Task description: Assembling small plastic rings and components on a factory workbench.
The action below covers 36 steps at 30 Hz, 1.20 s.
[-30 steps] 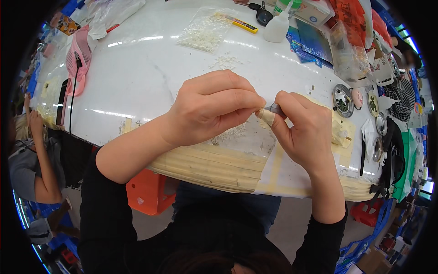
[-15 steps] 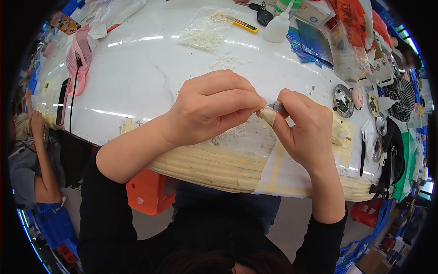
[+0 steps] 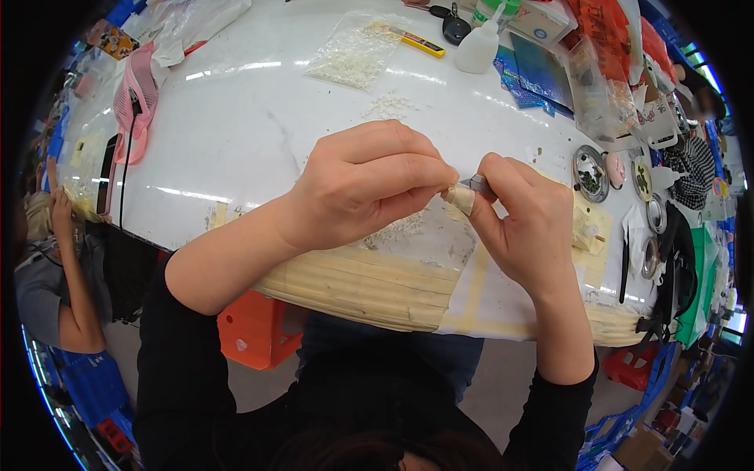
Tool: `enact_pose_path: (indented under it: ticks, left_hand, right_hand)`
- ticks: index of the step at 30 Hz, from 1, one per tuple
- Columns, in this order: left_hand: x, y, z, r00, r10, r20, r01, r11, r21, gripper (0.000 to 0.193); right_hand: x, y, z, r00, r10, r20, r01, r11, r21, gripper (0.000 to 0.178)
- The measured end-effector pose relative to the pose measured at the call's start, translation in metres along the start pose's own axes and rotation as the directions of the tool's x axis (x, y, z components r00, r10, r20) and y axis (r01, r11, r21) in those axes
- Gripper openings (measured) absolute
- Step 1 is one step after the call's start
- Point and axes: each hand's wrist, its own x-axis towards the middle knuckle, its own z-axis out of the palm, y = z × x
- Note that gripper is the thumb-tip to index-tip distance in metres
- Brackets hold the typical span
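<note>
You can see print on the red bag (image 3: 598, 49) at the top right, a round blue mark on the white box (image 3: 550, 20) beside it, and a dark label on the yellow cutter (image 3: 426, 45). The cutter's letters look too tiny to read.

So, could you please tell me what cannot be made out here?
Head view: anything the left hand pinches, hidden by its fingers.
Head view: one end of the grey piece, hidden by the right hand.
Head view: part of the white bag, cut by the top edge.
</note>
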Motion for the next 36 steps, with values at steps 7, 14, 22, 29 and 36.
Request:
enact_pose_path:
  ticks: [7,14,22,29,36]
  left_hand:
    - [0.0,-0.001,0.0,1.0,0.007,0.002,-0.007,1.0,0.008,0.027]
    - [0.001,0.003,0.0,0.994,-0.105,0.025,0.106,0.994,-0.04,0.022]
    - [-0.001,-0.025,-0.012,0.754,-0.643,0.137,0.624,0.765,0.158,0.008]
    - [-0.002,-0.034,-0.016,0.785,-0.612,0.098,0.592,0.787,0.172,0.01]
    - [-0.003,-0.013,-0.005,0.81,-0.482,0.333,0.522,0.852,-0.036,0.009]
  right_hand:
    - [0.0,0.001,0.0,1.0,-0.01,0.015,0.01,1.0,-0.014,0.023]
    - [0.001,0.001,-0.002,1.0,-0.03,-0.009,0.03,0.999,0.032,0.026]
    - [0.004,0.007,-0.004,0.994,0.073,-0.078,-0.067,0.994,0.083,0.029]
    - [0.005,0.007,-0.003,0.993,0.083,-0.084,-0.077,0.994,0.072,0.028]
    - [0.004,0.01,-0.002,0.992,0.096,-0.081,-0.091,0.994,0.059,0.025]
